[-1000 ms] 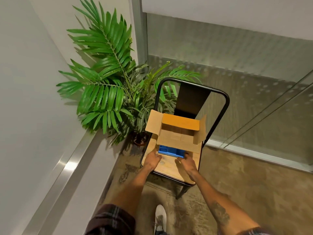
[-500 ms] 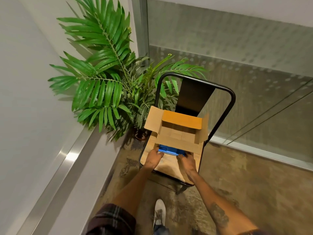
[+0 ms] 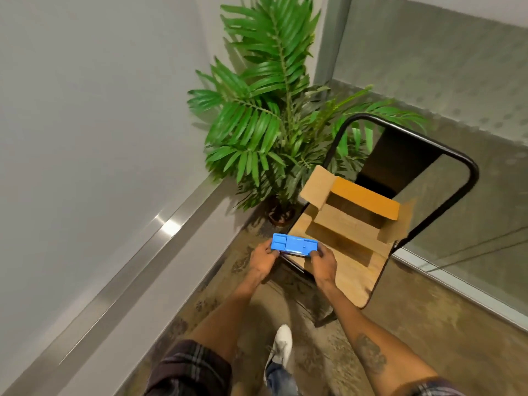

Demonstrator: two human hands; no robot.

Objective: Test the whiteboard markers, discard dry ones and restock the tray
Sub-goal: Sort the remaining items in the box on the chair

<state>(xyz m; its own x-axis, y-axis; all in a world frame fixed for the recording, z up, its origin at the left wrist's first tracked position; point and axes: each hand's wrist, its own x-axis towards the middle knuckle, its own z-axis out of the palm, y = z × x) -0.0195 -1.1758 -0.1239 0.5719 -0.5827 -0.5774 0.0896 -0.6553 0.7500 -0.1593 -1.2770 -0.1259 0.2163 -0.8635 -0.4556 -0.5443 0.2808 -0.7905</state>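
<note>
- The blue box [image 3: 294,245] is held in the air by its two short ends, over the near-left corner of the chair [image 3: 351,278]. It sits at about eight o'clock from the open cardboard box [image 3: 354,215] on the seat.
- The left hand [image 3: 264,260] pinches the left end, fingers curled under and thumb on the edge. The right hand [image 3: 324,260] grips the right end the same way. Neither hand has anything else in it.
- I cannot tell whether there are markers inside; the top shows only moulded recesses.
- Judged step: carrying supplies towards the metal rail [image 3: 143,252] on the wall, at nine o'clock from the hands. No testing or restocking shows yet.
- Risk: the grip is only at the ends, so a tilt to one side could slide the box out, or spill loose contents onto the floor.
- Risk: the plant [image 3: 265,124] stands at twelve o'clock from the hands, and a wide swing could brush its leaves.
- Risk: the cardboard box has raised flaps and sits near the seat's back, so a knock to the chair could shift it.
- Risk: the shoe [image 3: 281,345] at six o'clock is near a chair leg, and a hasty step might catch it.
</note>
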